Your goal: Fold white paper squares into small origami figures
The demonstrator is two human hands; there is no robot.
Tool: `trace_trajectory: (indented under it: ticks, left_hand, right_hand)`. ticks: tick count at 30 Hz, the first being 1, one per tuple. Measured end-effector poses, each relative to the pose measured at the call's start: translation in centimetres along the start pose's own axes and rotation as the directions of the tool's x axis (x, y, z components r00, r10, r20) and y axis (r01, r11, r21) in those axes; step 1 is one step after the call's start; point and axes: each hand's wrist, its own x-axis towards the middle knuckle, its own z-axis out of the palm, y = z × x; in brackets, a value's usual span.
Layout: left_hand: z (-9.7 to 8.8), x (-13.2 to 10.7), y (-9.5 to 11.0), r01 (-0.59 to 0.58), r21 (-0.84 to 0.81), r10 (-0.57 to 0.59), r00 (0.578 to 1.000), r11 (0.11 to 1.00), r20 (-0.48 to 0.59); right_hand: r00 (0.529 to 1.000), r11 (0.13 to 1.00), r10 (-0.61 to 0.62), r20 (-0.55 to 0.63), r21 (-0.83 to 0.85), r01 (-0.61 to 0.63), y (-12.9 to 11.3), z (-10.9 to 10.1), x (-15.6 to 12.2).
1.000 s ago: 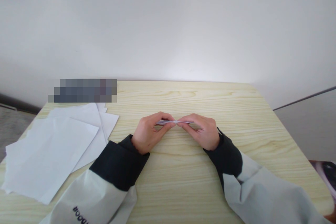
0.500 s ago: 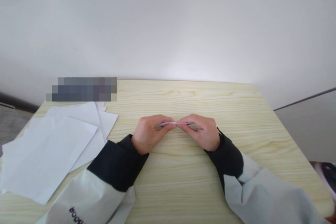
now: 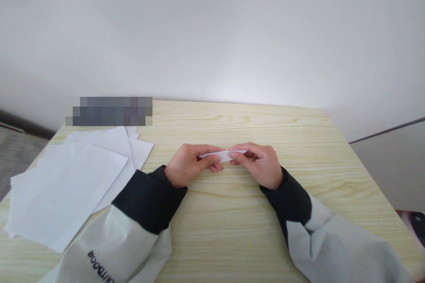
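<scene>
A small folded piece of white paper (image 3: 225, 156) is held level between both hands above the middle of the table. My left hand (image 3: 192, 164) pinches its left end, thumb on the near face and fingers behind. At the right end, my right hand (image 3: 260, 163) grips it the same way, with the thumb tip close to the left thumb. The paper's narrow near face shows between the thumbs; the fingers hide its ends and far side.
Loose white sheets of paper (image 3: 71, 190) lie overlapping on the left of the wooden table (image 3: 226, 234). A blurred-out dark item (image 3: 109, 111) sits behind them. A white wall (image 3: 232, 31) rises at the table's back edge. Something dark (image 3: 416, 225) shows beyond the right edge.
The folded paper has tilted from edge-on so that its near face shows. The thumbs have moved apart and down onto that face. The view has shifted slightly.
</scene>
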Motion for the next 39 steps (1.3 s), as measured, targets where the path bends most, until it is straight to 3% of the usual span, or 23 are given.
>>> trace_trajectory:
  ticks: [5,11,14,16,18,20,22,24,27,29,32,37,39]
  left_hand:
    - [0.0,0.0,0.0,0.067,-0.108,-0.071,0.997,0.992,-0.037]
    - [-0.3,0.0,-0.1,0.008,-0.099,-0.005,1.0,0.995,0.026]
    - [-0.4,-0.1,-0.3,-0.049,0.007,0.049,0.999,0.999,0.017]
    - [-0.5,-0.1,-0.4,-0.164,0.195,0.172,0.985,0.967,-0.024]
    - [-0.6,-0.1,-0.5,-0.349,0.408,0.391,0.92,0.844,-0.023]
    - [-0.6,-0.1,-0.5,-0.509,0.542,0.585,0.81,0.668,0.039]
    - [-0.5,-0.1,-0.5,-0.586,0.6,0.677,0.729,0.544,0.098]
    - [-0.4,-0.1,-0.5,-0.599,0.629,0.699,0.705,0.495,0.121]
    - [-0.1,-0.2,-0.4,-0.584,0.672,0.728,0.678,0.456,0.096]
    - [-0.1,-0.2,-0.2,-0.577,0.682,0.745,0.663,0.449,0.071]
    - [-0.1,-0.2,0.0,-0.594,0.667,0.76,0.647,0.451,0.063]
    - [0.2,0.0,0.1,-0.628,0.656,0.796,0.601,0.419,0.066]
    - [0.5,-0.1,0.2,-0.631,0.648,0.797,0.601,0.426,0.061]
  right_hand:
    - [0.997,0.996,0.074,-0.031,0.06,-0.072,0.1,0.0,0.1]
    - [0.991,0.984,0.131,-0.005,0.127,-0.129,0.3,-0.2,0.2]
    - [0.985,0.968,0.173,0.026,0.179,-0.175,0.6,-0.2,0.3]
    - [0.978,0.957,0.206,0.028,0.205,-0.207,0.6,-0.2,0.4]
    - [0.973,0.945,0.229,0.021,0.235,-0.228,0.6,-0.1,0.4]
    - [0.971,0.935,0.239,0.022,0.265,-0.236,0.5,0.1,0.5]
    - [0.971,0.93,0.236,0.029,0.284,-0.234,0.5,0.1,0.5]
    - [0.975,0.936,0.219,0.04,0.272,-0.222,0.5,0.1,0.5]
    - [0.994,0.984,0.095,0.049,0.146,-0.101,0.2,-0.2,0.4]
    - [0.993,0.995,-0.097,0.069,-0.013,0.098,-0.1,-0.3,0.4]
    - [0.928,0.901,-0.354,0.118,-0.225,0.372,-0.6,-0.3,0.3]
    - [0.867,0.771,-0.483,0.118,-0.411,0.486,-0.7,0.1,-0.1]
    - [0.838,0.718,-0.522,0.158,-0.448,0.532,-0.6,0.0,-0.2]
